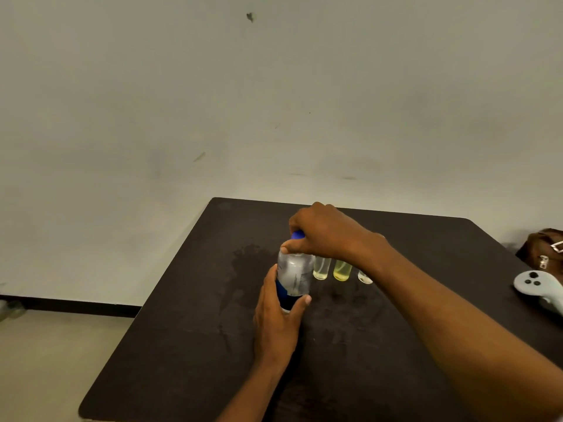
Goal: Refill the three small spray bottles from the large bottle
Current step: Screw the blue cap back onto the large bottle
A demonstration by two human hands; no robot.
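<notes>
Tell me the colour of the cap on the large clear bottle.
Blue; the round plastic cap shows best in the head view.

Open table (189, 300) left of the large bottle (294, 275), three small bottles (341, 271) in a row just right of it, the right hand (323, 233) and its forearm crossing above them, grey controller (536, 287) and brown bag (540, 243) at the right edge.

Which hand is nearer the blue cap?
Right: the right hand grips the cap from above; the left hand holds the bottle lower down.
</notes>
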